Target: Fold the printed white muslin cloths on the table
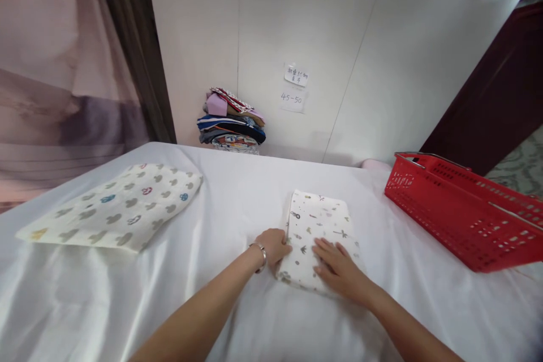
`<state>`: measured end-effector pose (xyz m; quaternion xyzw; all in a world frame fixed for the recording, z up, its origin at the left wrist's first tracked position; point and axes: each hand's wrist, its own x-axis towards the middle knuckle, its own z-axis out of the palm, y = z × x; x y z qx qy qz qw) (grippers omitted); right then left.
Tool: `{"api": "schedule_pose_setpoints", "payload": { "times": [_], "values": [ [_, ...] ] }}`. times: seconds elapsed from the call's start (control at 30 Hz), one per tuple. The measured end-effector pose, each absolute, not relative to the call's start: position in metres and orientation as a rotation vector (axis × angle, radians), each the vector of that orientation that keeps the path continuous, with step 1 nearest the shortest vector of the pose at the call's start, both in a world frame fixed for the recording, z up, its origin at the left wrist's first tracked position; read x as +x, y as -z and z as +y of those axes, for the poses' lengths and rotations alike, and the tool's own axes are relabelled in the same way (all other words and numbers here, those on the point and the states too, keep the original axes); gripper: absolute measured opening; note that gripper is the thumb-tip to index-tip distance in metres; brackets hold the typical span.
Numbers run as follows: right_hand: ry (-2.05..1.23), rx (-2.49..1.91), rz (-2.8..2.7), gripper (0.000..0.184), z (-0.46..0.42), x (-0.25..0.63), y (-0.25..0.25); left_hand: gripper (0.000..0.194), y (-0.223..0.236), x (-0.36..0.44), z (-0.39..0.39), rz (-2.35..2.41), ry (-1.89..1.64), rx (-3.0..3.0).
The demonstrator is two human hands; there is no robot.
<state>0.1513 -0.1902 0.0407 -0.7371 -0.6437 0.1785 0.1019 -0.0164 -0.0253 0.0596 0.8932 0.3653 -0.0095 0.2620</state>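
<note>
A folded white cloth with small printed figures lies on the white sheet in front of me. At its left edge is my left hand, wearing a bracelet on the wrist; its fingers are curled closed on the cloth's edge. My right hand rests flat on the cloth's near right part, fingers spread out. Further left, apart from both hands, a second white cloth with a grey mushroom-like print lies spread flat.
On the right stands a red perforated plastic basket with metal handles. A stack of folded fabrics sits against the white wall at the back. Two paper notes are stuck on that wall. A pinkish curtain hangs at left.
</note>
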Motion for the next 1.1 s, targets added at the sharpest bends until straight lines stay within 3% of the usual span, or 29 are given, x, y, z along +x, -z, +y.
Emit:
{"api": "schedule_pose_setpoints", "payload": {
  "times": [0.13,0.3,0.8,1.1],
  "values": [
    [-0.295,-2.427,-1.499,0.056,-0.216,0.188,-0.023,0.019,-0.063,-0.018,-0.028,0.852,0.133,2.278],
    [-0.359,-2.401,-1.140,0.066,-0.220,0.214,-0.008,0.022,-0.059,-0.023,-0.020,0.841,0.118,2.088],
    [-0.147,-2.161,-1.064,0.055,-0.208,0.220,0.004,0.055,-0.033,-0.007,-0.031,1.054,-0.283,2.051],
    [-0.487,-2.037,-0.714,0.071,-0.203,0.219,-0.018,0.068,-0.025,-0.003,-0.025,1.052,-0.269,1.751]
  ]
}}
